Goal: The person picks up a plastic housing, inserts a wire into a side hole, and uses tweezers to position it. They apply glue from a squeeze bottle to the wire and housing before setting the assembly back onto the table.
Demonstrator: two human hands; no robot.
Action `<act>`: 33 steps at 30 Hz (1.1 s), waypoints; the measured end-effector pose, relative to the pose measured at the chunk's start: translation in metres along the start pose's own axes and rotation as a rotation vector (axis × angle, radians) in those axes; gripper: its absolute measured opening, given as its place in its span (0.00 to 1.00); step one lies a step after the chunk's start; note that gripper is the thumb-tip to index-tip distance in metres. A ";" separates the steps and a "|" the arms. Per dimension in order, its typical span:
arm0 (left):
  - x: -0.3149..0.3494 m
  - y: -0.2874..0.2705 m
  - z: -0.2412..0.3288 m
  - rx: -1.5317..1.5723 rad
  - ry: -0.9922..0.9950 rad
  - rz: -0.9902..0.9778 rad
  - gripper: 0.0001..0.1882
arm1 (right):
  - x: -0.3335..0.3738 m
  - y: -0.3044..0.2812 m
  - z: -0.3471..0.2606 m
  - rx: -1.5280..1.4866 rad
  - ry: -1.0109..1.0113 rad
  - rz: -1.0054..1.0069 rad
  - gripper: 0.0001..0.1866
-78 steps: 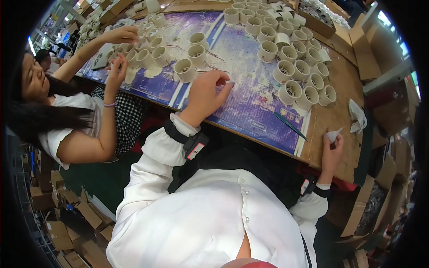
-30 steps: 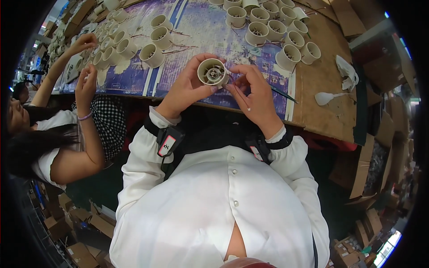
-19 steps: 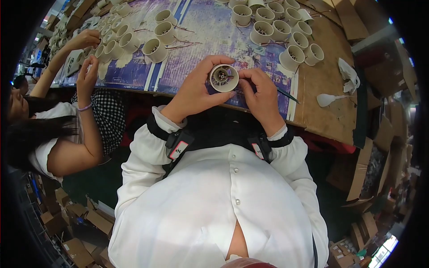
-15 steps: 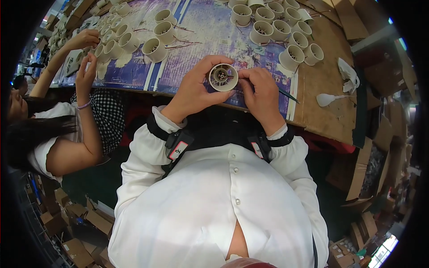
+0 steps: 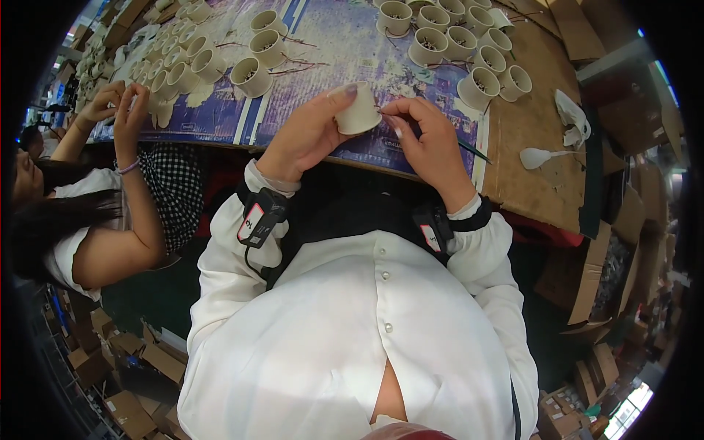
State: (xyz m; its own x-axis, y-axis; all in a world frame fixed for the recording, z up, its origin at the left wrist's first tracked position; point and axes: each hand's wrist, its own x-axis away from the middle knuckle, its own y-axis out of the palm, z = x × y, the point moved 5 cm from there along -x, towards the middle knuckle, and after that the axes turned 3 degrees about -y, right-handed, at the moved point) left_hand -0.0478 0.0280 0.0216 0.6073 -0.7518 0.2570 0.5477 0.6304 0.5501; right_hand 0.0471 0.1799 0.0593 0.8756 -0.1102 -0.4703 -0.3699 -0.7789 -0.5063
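My left hand [image 5: 308, 130] is closed around a white cup-shaped housing [image 5: 358, 111], thumb on its upper side. The housing is tilted with its wide rim toward me, so its inside is hidden. At its right side my right hand [image 5: 433, 143] pinches with thumb and forefinger at thin dark-red wires [image 5: 378, 109] by the cup's wall; the fingers cover most of them. Similar white cups [image 5: 251, 78] with small metal parts inside and thin wires trailing out stand to the left. More cups [image 5: 478, 89] are grouped at the right.
Purple printed sheeting [image 5: 323, 73] covers the table; bare brown cardboard [image 5: 539, 180] lies at its right. A dark green pointed tool [image 5: 474, 152], a white dropper-like bottle [image 5: 539, 158] and crumpled white wrapping [image 5: 572, 121] lie there. On the left sits a co-worker [image 5: 110, 213], both hands raised near cups.
The housing has tipped from showing its open mouth upward to showing its outer side. My right hand's fingers have shifted slightly left along its side. The co-worker's hands have moved closer together.
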 end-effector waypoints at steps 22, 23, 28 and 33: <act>0.009 0.009 0.004 0.047 -0.023 -0.004 0.21 | 0.005 -0.003 -0.005 0.060 0.009 -0.012 0.07; 0.010 0.009 0.006 -0.018 0.039 -0.045 0.22 | 0.006 -0.001 -0.004 0.022 0.000 0.004 0.07; 0.022 0.020 0.015 -0.378 0.280 -0.155 0.31 | 0.014 0.003 0.001 -0.019 -0.068 0.078 0.07; 0.027 0.029 0.022 -0.735 0.519 -0.212 0.34 | 0.017 -0.001 0.004 -0.029 -0.018 0.072 0.07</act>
State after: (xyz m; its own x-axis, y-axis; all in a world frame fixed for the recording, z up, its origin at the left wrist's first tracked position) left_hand -0.0284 0.0213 0.0620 0.5372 -0.7967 -0.2770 0.7967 0.5871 -0.1434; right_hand 0.0613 0.1810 0.0489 0.8412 -0.1553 -0.5180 -0.4224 -0.7867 -0.4501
